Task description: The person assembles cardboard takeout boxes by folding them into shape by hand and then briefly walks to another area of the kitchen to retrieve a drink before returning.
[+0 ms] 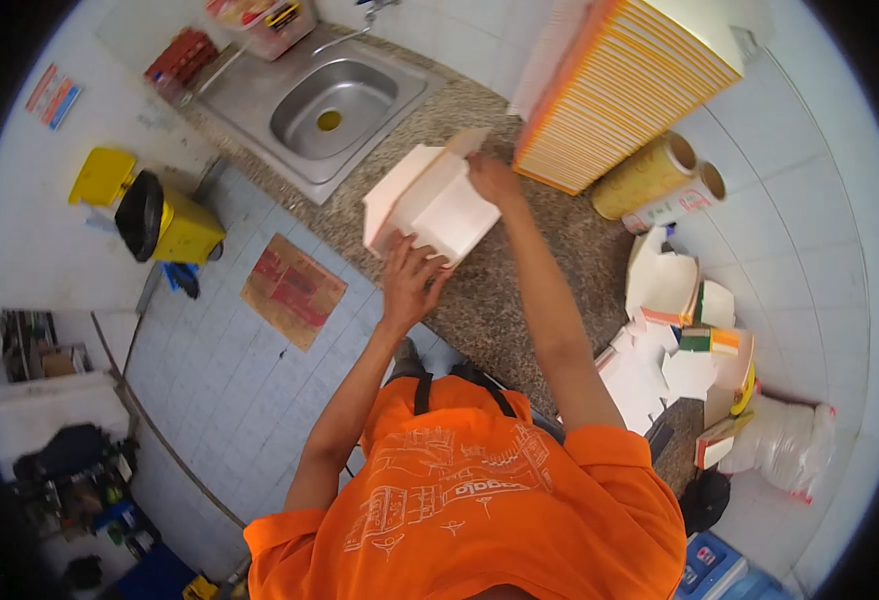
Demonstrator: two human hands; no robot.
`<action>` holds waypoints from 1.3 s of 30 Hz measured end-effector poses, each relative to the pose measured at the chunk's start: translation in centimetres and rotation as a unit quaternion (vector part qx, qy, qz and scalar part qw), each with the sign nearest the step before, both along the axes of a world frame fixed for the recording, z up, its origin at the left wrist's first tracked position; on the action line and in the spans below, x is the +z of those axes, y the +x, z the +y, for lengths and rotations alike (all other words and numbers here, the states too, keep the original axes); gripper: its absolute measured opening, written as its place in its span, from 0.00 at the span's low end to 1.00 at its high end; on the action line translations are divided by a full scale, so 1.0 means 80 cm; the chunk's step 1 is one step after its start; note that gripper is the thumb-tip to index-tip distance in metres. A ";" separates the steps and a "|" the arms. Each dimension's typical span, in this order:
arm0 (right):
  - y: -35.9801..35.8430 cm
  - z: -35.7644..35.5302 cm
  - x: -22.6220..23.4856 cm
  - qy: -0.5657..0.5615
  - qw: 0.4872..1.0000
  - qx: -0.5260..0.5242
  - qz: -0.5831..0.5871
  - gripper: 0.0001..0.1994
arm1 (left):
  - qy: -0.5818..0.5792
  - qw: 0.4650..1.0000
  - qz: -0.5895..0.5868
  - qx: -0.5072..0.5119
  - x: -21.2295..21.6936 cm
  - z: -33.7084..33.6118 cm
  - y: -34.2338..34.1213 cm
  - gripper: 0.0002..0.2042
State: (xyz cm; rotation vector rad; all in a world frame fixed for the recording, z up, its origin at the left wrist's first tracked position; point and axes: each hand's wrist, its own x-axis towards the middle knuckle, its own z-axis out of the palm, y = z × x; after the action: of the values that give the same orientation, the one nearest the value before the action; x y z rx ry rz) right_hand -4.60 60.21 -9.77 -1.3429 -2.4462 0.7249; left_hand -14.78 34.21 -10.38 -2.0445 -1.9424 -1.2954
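Observation:
A white cardboard takeaway box (pixel 437 212) sits partly folded on the speckled stone counter (pixel 479 310), with its inside facing up and its flaps raised. My left hand (pixel 411 280) grips the near wall, fingers over the edge and thumb along the outside. At the far right corner, my right hand (pixel 496 182) has its fingers closed on the box's side; some of its fingertips are hidden. Just beyond the right hand stands a tall stack of flat cardboard blanks (pixel 619 85) with orange edges.
A steel sink (pixel 414 95) is set into the counter at the left. Two wrapping rolls (pixel 649 178) lean by the wall. Several unfolded or opened boxes (pixel 644 375) crowd the right side, near bagged plastic containers (pixel 784 445). On the floor are a yellow bin (pixel 187 228) and flat cardboard (pixel 292 290).

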 end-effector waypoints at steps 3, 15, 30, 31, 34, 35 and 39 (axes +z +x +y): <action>-0.007 -0.003 -0.020 0.025 1.000 -0.008 -0.001 0.22 | -0.010 1.000 0.006 -0.010 0.000 -0.001 0.002 0.12; 0.497 0.029 0.014 0.152 0.856 -0.407 -0.281 0.18 | -0.043 0.999 -0.003 0.015 0.004 -0.007 0.010 0.14; 0.466 -0.015 0.144 0.298 0.922 -0.214 -0.122 0.11 | -0.041 0.998 -0.041 0.007 0.010 -0.010 0.010 0.07; 0.440 -0.020 0.150 0.282 0.940 -0.186 -0.043 0.13 | -0.031 0.998 -0.051 0.009 0.008 -0.009 0.012 0.07; 0.377 -0.019 0.113 0.275 0.954 -0.112 -0.032 0.18 | -0.033 0.997 -0.073 -0.013 0.005 -0.005 0.025 0.07; 0.331 -0.034 0.109 0.290 0.951 -0.062 -0.083 0.18 | -0.034 0.997 -0.065 -0.010 0.002 -0.008 0.026 0.07; 0.158 -0.074 0.050 -0.079 0.950 -0.083 0.290 0.17 | -0.037 0.996 -0.069 -0.036 0.002 -0.014 0.041 0.08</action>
State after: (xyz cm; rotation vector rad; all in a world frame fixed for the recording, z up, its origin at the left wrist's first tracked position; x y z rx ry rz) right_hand 8.07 54.26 -5.73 -1.1555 -1.8233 1.1060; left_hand -11.48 33.13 -10.18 -2.1299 -2.0196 -1.4374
